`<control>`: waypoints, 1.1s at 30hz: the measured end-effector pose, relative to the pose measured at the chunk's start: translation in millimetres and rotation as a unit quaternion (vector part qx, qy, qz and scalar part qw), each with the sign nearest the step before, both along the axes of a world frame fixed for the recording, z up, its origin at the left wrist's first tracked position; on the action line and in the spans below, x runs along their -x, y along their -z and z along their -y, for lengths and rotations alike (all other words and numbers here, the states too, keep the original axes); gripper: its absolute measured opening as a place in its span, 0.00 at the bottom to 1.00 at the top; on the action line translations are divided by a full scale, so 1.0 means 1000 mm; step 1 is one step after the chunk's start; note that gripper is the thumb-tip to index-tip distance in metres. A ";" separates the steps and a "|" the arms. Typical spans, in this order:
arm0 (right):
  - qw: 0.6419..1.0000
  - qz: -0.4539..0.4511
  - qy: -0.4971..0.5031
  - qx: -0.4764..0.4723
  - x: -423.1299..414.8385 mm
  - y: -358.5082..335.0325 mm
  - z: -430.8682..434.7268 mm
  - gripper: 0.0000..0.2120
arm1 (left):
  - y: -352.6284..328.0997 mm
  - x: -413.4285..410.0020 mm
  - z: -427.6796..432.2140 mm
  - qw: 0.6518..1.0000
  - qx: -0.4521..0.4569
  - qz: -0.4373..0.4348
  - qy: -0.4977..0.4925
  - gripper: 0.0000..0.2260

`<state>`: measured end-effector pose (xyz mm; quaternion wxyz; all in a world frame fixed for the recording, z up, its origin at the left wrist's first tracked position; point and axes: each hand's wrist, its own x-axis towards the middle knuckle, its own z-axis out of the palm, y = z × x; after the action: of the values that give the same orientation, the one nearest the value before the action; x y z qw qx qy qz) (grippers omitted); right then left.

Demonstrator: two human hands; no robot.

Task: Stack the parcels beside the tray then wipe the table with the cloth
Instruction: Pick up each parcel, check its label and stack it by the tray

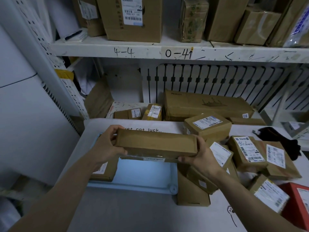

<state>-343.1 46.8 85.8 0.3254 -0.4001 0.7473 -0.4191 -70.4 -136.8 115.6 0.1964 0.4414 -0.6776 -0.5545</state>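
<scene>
While over tray [133, 185]: parcel [155, 144] btwn both hands [107, 145].

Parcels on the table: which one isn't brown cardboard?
The red box at the table's near right edge, partly cut off by the frame. Every other parcel in the pile is plain brown cardboard, most with white labels.

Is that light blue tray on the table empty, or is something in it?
Not empty. A brown parcel lies in the left end of the light blue tray; the middle is bare. Both hands hold another long box above it.
</scene>
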 end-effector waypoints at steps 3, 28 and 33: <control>0.999 0.028 -0.013 0.025 0.001 -0.007 0.001 0.34 | 0.006 -0.005 0.001 1.000 0.000 0.015 0.001 0.40; 0.996 -0.063 -0.041 0.051 -0.027 -0.033 0.015 0.52 | 0.011 0.021 -0.018 0.997 0.028 0.019 0.075 0.37; 0.995 0.066 -0.061 0.032 -0.027 -0.028 0.016 0.38 | 0.002 0.022 -0.019 0.997 -0.048 0.003 0.066 0.40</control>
<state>-316.5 30.8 113.8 0.3860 -0.4262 0.6845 -0.4482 -92.6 -117.7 113.8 0.1366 0.4062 -0.6784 -0.5968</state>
